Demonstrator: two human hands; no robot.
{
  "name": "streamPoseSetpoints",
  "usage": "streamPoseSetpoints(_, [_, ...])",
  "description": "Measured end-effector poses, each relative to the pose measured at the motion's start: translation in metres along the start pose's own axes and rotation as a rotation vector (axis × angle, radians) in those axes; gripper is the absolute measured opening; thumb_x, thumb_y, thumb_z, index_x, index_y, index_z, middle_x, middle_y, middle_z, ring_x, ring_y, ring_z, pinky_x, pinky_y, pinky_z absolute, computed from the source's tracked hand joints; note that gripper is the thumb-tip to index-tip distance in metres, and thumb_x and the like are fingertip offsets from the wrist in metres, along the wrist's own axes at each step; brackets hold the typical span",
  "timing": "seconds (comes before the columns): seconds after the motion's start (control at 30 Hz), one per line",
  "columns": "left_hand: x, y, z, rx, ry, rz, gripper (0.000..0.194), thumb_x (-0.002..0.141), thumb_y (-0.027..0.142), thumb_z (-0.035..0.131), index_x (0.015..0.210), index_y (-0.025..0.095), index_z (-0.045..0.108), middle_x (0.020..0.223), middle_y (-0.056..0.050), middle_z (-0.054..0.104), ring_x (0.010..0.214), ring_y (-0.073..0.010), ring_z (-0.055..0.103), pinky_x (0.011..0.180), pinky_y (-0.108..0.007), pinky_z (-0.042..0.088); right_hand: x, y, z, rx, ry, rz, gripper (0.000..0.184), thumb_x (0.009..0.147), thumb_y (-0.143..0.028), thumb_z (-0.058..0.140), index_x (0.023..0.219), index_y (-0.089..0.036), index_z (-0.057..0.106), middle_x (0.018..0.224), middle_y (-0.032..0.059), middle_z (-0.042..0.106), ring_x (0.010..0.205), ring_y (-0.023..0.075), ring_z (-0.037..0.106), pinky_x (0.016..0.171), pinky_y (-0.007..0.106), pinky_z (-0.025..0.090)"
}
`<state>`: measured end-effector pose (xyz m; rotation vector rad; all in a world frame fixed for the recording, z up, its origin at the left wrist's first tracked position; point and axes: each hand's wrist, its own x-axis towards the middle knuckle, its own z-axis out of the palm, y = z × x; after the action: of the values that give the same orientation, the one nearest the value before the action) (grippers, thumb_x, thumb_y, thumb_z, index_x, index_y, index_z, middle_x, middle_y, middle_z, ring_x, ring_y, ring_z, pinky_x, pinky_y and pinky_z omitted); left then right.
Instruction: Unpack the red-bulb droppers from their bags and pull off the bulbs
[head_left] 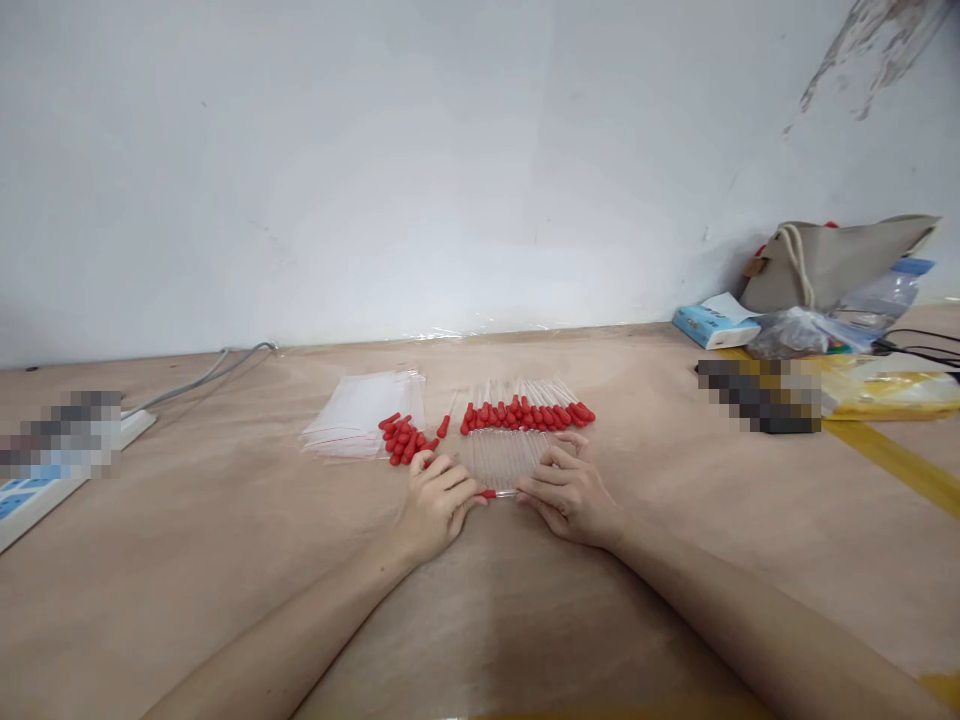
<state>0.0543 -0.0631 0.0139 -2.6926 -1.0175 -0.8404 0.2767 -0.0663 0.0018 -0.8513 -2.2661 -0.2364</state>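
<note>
My left hand [439, 502] pinches a red rubber bulb [488, 494] between thumb and fingers. Opposite it, my right hand [571, 494] grips a thin clear tube [507, 493], whose end meets the bulb; how deep it sits inside I cannot tell. Just beyond both hands lies a row of bare clear tubes [504, 456]. Behind that row, several droppers with red bulbs [517, 413] lie side by side, tubes pointing to the wall. One separate dropper [443, 427] rests to their left. Loose red bulbs [403, 440] are heaped near my left fingers, partly on stacked clear plastic bags [349, 405].
A white power strip [67, 490] with a grey cable [206, 378] is at the left. On the right lie a blue packet [714, 322], a beige bag [840, 262], yellow plastic packaging [892, 392] and a blurred dark object [765, 398]. Yellow tape [900, 465] crosses the table there.
</note>
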Motion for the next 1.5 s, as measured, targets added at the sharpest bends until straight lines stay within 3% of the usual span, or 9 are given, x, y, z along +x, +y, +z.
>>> streamPoseSetpoints(0.67, [-0.002,-0.003,-0.002,-0.043,0.004,-0.021,0.015,0.083,0.022,0.047,0.078,0.021,0.061,0.069,0.0,0.063,0.069,-0.0144,0.048,0.075,-0.035,0.031,-0.005,0.006,0.001,0.028,0.094,0.023,0.015,0.081,-0.023,0.053,0.087,-0.029,0.064,0.066,-0.0058,0.065,0.07,0.0113,0.052,0.093,0.041,0.024])
streamPoseSetpoints(0.9, [-0.005,-0.007,0.0,-0.222,0.144,-0.147,0.016,0.085,0.022,0.045,0.092,0.02,0.059,0.086,-0.004,0.06,0.082,-0.0146,0.054,0.075,-0.029,0.043,-0.003,0.012,-0.006,-0.041,0.198,0.271,0.013,0.079,-0.024,0.053,0.087,-0.025,0.064,0.069,-0.0019,0.064,0.067,0.0118,0.053,0.082,0.033,0.03])
streamPoseSetpoints(1.07, [0.006,-0.038,-0.02,-0.124,0.292,-0.422,0.024,0.083,0.026,0.043,0.101,0.02,0.059,0.097,-0.006,0.055,0.089,-0.0166,0.055,0.078,-0.029,0.045,-0.006,0.016,-0.004,-0.118,0.243,0.525,0.012,0.078,-0.02,0.048,0.082,-0.02,0.059,0.064,-0.001,0.062,0.065,0.0128,0.056,0.077,0.031,0.029])
streamPoseSetpoints(1.13, [0.011,-0.059,-0.033,-0.07,0.247,-0.55,0.026,0.082,0.029,0.043,0.1,0.02,0.06,0.092,-0.005,0.055,0.079,-0.015,0.056,0.071,-0.027,0.046,-0.009,0.02,-0.002,-0.176,0.237,0.577,0.01,0.076,-0.02,0.048,0.074,-0.02,0.057,0.063,-0.0011,0.062,0.064,0.0136,0.056,0.077,0.032,0.028])
streamPoseSetpoints(1.23, [0.02,-0.083,-0.047,-0.072,0.081,-0.664,0.034,0.077,0.032,0.048,0.109,0.021,0.053,0.084,-0.001,0.059,0.068,-0.0133,0.056,0.065,-0.026,0.045,-0.011,0.023,-0.001,-0.243,0.199,0.6,0.009,0.074,-0.021,0.048,0.072,-0.02,0.057,0.062,-0.0012,0.062,0.063,0.0144,0.057,0.076,0.033,0.026])
streamPoseSetpoints(1.37, [0.035,-0.094,-0.049,-0.02,-0.107,-0.667,0.024,0.074,0.038,0.049,0.093,0.024,0.055,0.085,0.002,0.063,0.067,-0.0142,0.056,0.064,-0.026,0.041,-0.011,0.017,-0.002,-0.257,0.153,0.579,0.018,0.074,-0.02,0.047,0.086,-0.022,0.061,0.072,0.0006,0.067,0.067,0.0151,0.057,0.075,0.032,0.026])
streamPoseSetpoints(1.5, [0.047,-0.095,-0.041,0.12,-0.288,-0.64,0.019,0.073,0.039,0.049,0.077,0.024,0.059,0.079,0.001,0.066,0.075,-0.0185,0.058,0.079,-0.034,0.036,-0.01,0.009,-0.003,-0.261,0.048,0.595,0.022,0.073,-0.018,0.049,0.09,-0.023,0.063,0.074,0.0012,0.067,0.069,0.0161,0.057,0.076,0.034,0.025])
